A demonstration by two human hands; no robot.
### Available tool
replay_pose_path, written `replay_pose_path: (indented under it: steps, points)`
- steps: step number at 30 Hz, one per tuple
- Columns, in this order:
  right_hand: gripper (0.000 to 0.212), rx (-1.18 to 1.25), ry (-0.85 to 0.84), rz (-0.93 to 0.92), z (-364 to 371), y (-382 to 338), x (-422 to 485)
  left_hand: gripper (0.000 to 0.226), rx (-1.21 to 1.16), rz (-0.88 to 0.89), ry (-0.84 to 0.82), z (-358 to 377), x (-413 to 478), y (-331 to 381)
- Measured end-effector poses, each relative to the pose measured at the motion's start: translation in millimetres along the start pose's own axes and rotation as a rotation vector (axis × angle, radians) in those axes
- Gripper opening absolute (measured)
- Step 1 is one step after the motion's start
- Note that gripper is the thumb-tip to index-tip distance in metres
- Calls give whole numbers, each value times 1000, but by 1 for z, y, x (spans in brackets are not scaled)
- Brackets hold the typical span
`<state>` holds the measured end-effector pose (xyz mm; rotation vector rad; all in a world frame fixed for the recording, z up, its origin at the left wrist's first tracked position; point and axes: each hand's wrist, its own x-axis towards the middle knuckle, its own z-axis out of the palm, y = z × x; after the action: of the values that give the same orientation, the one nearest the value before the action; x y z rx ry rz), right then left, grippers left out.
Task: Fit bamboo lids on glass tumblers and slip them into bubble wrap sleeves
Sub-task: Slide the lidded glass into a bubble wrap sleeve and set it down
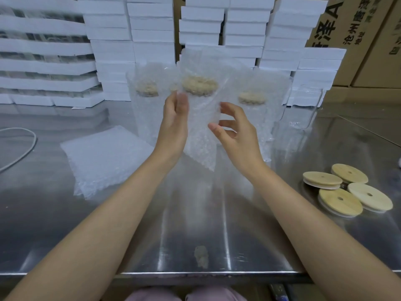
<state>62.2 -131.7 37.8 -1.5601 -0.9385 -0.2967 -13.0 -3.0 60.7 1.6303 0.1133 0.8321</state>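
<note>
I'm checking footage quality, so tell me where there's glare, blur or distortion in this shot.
Head view: light streaks glare along the steel table; the left hand and bubble wrap sleeve look blurred; the wide lens bows the foam box stacks; the bamboo lids look sharp.

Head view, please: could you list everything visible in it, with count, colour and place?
Held tumbler: one, in a clear bubble-wrap sleeve, tan lid, raised at centre.
Wrapped tumblers: at least two, clear wrap, tan lids, standing behind the hands.
Bare tumbler: one, clear glass, back right.
Bamboo lids: four, tan, loose at right.
Empty sleeves: a stack, clear, flat at left.
Foam boxes: many, white, stacked behind.
Cartons: brown, back right.
Cable: one, white, left edge.
Table: one, steel.
Left hand: grips the sleeve.
Right hand: at the sleeve's right edge; grip unclear.
</note>
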Motion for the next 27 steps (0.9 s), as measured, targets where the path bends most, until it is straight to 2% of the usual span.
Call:
replay_pose_path:
  steps: [2,4,10,11,12,14,16,19,21,22,25,26,27]
  points:
    - [37,57,7,18,-2,2,0,44,-81,0,18,-4,5,-4]
    - [36,109,17,24,-3,4,2,32,-117,-14,68,-11,11,-8]
    - [23,271,80,105,-5,7,8,23,-120,-15,-51,-25,15,-13]
    - [22,308,88,121,-6,7,9,26,-83,-8,-78,-26,14,-13]
    - [22,329,92,134,-6,6,9,38,-40,4,-95,-25,13,-11]
    - [20,336,96,149,-6,5,9,78,13,7,-107,-24,9,-8]
    - [20,347,98,161,-5,3,8,99,3,-34,-112,-22,9,-7]
    - [21,380,117,203,-3,2,8,78,-131,-115,-69,-21,11,-8]
    - [18,379,82,244,-1,2,9,79,-232,-134,-20,-20,13,-5]
    - [25,353,31,264,0,3,9,81,-271,-133,-6,-20,13,-4]
    - [98,211,-217,303,-2,5,5,78,-340,-132,4,-23,15,-2]
    - [101,151,-307,307,-3,5,3,77,-351,-136,-5,-25,15,-2]
    - [91,95,-390,321,-3,5,0,75,-352,-133,-17,-25,14,-1]
